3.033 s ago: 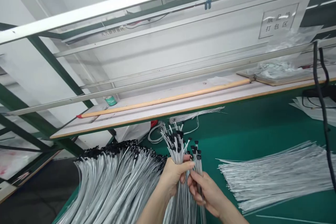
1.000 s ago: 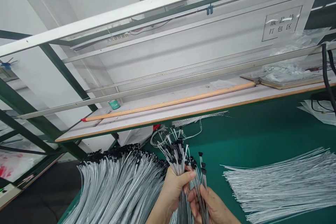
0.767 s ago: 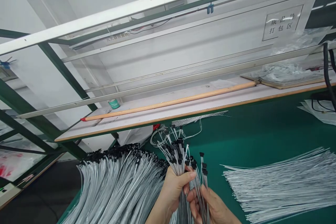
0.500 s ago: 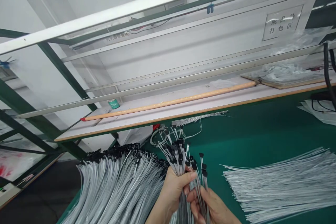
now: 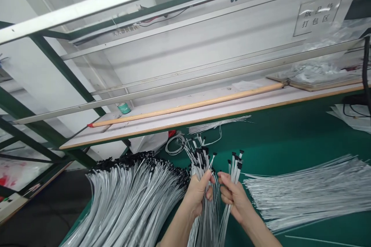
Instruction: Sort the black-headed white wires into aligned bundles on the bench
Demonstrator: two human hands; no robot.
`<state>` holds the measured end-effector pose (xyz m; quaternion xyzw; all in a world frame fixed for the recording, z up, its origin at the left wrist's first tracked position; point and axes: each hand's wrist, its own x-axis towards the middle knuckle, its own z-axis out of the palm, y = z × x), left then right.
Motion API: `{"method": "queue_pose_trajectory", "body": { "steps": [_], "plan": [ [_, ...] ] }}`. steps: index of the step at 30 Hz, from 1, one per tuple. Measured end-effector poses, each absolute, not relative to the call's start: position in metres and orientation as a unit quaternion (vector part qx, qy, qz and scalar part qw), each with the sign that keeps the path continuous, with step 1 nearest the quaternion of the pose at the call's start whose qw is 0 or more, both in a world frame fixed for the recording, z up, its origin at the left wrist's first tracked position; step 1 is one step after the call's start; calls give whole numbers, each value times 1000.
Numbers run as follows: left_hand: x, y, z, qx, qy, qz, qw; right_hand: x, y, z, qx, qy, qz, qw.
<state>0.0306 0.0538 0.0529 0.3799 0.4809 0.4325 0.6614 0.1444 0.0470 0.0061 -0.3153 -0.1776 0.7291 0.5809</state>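
In the head view my left hand (image 5: 198, 193) is closed around a bundle of thin grey cables (image 5: 204, 216) with black connectors at their upper ends. To its right, my right hand (image 5: 234, 195) grips a smaller bunch of the same cables (image 5: 234, 168), its black ends sticking up above the fingers. The two bunches stand apart at the top; lower down the strands come close together. A large pile of grey cables (image 5: 130, 200) with black ends lies left of my left hand. Another pile of pale strands (image 5: 310, 191) lies flat to the right.
The green table (image 5: 278, 142) runs beneath a white shelf (image 5: 162, 123) carrying a long wooden pole (image 5: 191, 104) and a green can (image 5: 124, 108). A coiled cable (image 5: 174, 144) and a thin bunch of strands (image 5: 218, 124) lie behind my hands. Plastic bags (image 5: 315, 71) rest at the shelf's right.
My right hand has moved right and slightly up with its small bunch, away from the left hand. The left hand still grips its bundle. The view has shifted slightly.
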Motion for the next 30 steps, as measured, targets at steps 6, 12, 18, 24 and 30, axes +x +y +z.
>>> {"method": "queue_pose_trajectory", "body": {
  "steps": [6,12,18,24,30],
  "plan": [
    [40,59,30,393,474,426,663,138,63,3,-404,-227,687,561],
    [35,63,12,348,478,413,693,143,68,-5,-427,-234,686,541],
    [33,67,4,313,489,407,705,146,71,-10,-430,-231,691,533],
    [33,67,-1,293,519,426,680,142,73,-12,-439,-222,673,552],
    [31,67,1,279,500,438,693,140,75,-18,-435,-205,668,568]
  ]
}}
